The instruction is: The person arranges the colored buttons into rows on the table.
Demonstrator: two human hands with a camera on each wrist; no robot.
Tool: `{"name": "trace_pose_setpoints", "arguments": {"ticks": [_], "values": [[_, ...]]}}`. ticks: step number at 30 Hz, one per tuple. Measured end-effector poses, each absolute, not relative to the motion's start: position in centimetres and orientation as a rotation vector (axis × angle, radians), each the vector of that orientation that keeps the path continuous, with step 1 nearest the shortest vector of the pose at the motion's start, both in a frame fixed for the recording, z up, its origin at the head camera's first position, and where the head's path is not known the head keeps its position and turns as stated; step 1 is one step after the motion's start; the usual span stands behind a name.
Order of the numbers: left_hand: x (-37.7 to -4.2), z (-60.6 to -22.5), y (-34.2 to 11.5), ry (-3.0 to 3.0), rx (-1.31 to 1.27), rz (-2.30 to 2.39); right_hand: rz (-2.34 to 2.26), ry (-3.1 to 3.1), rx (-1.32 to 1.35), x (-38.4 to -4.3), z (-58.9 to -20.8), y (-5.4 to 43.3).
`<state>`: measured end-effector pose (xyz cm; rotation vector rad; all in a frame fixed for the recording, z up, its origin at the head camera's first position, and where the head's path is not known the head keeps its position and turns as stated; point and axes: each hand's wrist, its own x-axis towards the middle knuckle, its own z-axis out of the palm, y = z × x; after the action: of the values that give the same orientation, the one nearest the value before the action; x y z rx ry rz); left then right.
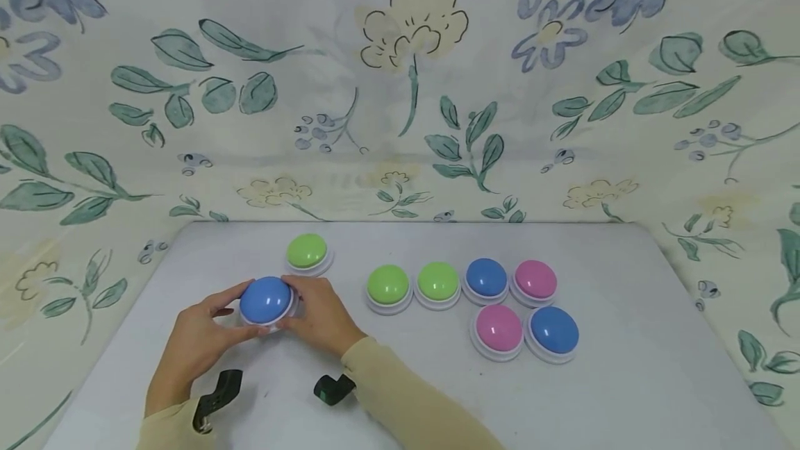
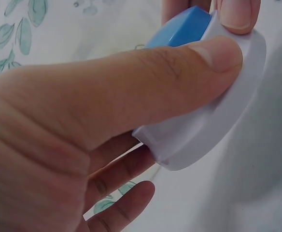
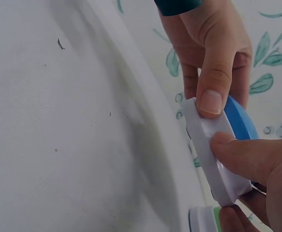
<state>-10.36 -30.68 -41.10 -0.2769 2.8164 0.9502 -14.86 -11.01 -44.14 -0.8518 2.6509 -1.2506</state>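
A round push button with a blue dome and white base (image 1: 265,299) is held between both hands above the table's left part. My left hand (image 1: 195,333) grips its left side, thumb at the front of the base. On the right side, my right hand (image 1: 321,314) pinches the rim between thumb and fingers. In the left wrist view the left thumb (image 2: 179,72) presses on the white base (image 2: 194,140). The right wrist view shows both thumbs on the base, the right thumb (image 3: 242,154) nearer; the button is tilted there.
Just behind the hands stands a green button (image 1: 306,251). Two more green buttons (image 1: 387,285) sit at mid-table, beside a group of blue buttons (image 1: 486,278) and pink buttons (image 1: 498,328). Floral cloth (image 1: 400,89) surrounds the white table (image 1: 437,401).
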Motion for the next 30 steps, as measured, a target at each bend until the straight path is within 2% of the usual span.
{"name": "trace_pose_setpoints", "arguments": {"ticks": [30], "values": [[-10.0, -38.9, -27.2, 2.930, -0.039, 0.954, -1.231, 2.749, -0.868, -13.3, -41.9, -6.8]]}}
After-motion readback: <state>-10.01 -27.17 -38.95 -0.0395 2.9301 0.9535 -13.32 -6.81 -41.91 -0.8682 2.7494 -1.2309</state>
